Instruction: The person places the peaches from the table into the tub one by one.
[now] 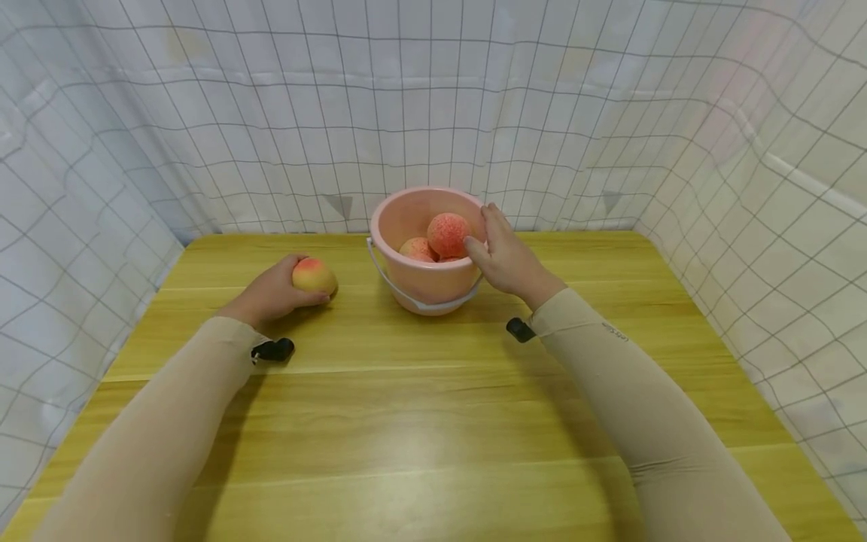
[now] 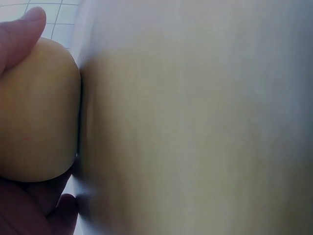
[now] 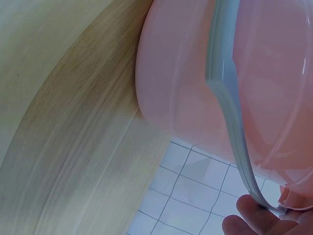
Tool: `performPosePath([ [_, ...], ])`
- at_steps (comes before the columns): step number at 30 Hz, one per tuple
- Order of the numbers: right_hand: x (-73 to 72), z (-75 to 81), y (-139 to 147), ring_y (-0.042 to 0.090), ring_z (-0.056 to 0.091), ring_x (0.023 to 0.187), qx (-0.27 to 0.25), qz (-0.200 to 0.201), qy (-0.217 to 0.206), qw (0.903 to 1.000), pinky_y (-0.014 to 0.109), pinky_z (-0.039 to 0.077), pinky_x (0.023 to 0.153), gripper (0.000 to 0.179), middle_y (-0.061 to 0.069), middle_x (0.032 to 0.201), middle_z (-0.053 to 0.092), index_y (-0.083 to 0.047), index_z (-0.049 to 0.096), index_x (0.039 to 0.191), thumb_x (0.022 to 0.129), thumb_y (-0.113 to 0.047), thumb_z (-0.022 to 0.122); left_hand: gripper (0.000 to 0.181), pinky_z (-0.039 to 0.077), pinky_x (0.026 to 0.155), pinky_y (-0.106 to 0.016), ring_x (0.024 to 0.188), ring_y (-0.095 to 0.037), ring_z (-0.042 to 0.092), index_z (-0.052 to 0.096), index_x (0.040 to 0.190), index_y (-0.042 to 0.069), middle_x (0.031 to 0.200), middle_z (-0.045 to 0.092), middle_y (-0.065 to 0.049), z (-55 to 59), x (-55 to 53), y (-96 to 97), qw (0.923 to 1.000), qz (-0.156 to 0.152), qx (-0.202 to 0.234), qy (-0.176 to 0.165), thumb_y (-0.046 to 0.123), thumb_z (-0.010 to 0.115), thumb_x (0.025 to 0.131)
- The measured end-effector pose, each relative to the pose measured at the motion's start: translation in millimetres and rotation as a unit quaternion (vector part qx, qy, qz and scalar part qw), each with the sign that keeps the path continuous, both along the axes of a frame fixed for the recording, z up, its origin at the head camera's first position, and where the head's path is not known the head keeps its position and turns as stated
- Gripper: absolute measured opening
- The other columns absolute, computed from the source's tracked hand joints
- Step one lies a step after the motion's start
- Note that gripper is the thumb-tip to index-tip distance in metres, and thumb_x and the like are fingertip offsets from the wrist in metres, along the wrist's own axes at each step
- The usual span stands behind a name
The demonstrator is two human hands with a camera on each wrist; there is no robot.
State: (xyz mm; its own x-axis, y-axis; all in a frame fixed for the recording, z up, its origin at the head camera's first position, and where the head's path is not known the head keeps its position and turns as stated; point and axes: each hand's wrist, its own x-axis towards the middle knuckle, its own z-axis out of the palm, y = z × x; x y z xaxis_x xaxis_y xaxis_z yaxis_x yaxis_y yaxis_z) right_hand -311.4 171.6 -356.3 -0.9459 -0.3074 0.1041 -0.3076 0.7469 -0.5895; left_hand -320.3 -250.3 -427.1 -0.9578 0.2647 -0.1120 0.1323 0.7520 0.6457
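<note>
My left hand (image 1: 274,292) grips a yellow peach with a red blush (image 1: 314,276), thumb on the near side and fingers behind. In the left wrist view the peach (image 2: 39,112) rests against the table. A pink bucket (image 1: 433,290) stands upright at the back middle. Inside it lie several peaches, a speckled red one (image 1: 448,235) on top. My right hand (image 1: 508,260) holds the bucket's right rim, thumb over the edge near the red peach. In the right wrist view, its fingers (image 3: 254,215) are by the handle's joint, partly cut off.
The bucket's pale handle (image 1: 433,307) hangs down on the near side. Beneath everything is a wooden table (image 1: 406,421). White gridded cloth (image 1: 433,113) walls the table at the back and both sides. Black wrist cameras (image 1: 274,350) project from the sleeves.
</note>
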Motion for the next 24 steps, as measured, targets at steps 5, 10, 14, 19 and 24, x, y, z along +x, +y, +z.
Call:
performPosePath([
  [5,0.6,0.7,-0.1,0.03,0.003,0.166,-0.004,0.0,-0.001,1.0,0.053,0.015,0.133,0.083,0.014,0.178,-0.002,-0.002,0.007,0.169,0.108,-0.049,0.037,0.095,0.045,0.106,-0.052,0.118,-0.035,0.059,0.036,0.155,0.003,0.14,0.058,-0.019,-1.3,0.0,-0.6,1.0,0.007,0.0,-0.003,0.052,0.082,0.089],
  [10,1.7,2.0,-0.2,0.03,0.003,0.166,-0.005,-0.002,-0.006,1.0,0.052,0.014,0.133,0.083,0.014,0.178,-0.003,-0.002,0.006,0.169,0.108,-0.049,0.038,0.095,0.044,0.106,-0.053,0.119,-0.035,0.058,0.034,0.156,0.003,0.141,0.057,-0.02,-1.0,0.2,-0.7,0.9999,0.005,0.001,-0.009,0.052,0.081,0.09],
  [14,2.1,2.1,-0.4,0.03,0.002,0.166,-0.004,-0.001,-0.008,1.0,0.051,0.013,0.133,0.084,0.014,0.178,-0.003,-0.002,0.006,0.169,0.107,-0.051,0.037,0.096,0.044,0.107,-0.053,0.12,-0.036,0.058,0.032,0.157,0.001,0.141,0.057,-0.021,0.8,1.5,0.2,0.9999,0.004,-0.001,-0.014,0.051,0.08,0.091],
  [19,2.0,2.0,-1.1,0.03,0.002,0.166,-0.01,-0.001,-0.008,0.9999,0.051,0.013,0.133,0.083,0.014,0.178,-0.003,-0.002,0.006,0.169,0.108,-0.048,0.039,0.094,0.045,0.106,-0.054,0.118,-0.037,0.058,0.032,0.156,-0.001,0.14,0.057,-0.022,2.6,3.3,0.9,0.9999,0.001,-0.005,-0.011,0.049,0.08,0.092],
  [24,1.5,1.9,-1.0,0.029,0.001,0.166,-0.011,0.0,-0.008,0.9999,0.05,0.012,0.133,0.083,0.014,0.178,-0.003,-0.002,0.006,0.168,0.107,-0.049,0.038,0.096,0.045,0.106,-0.053,0.119,-0.036,0.058,0.031,0.157,0.0,0.141,0.056,-0.022,1.7,2.2,0.5,0.9999,0.003,-0.002,-0.016,0.05,0.08,0.092],
])
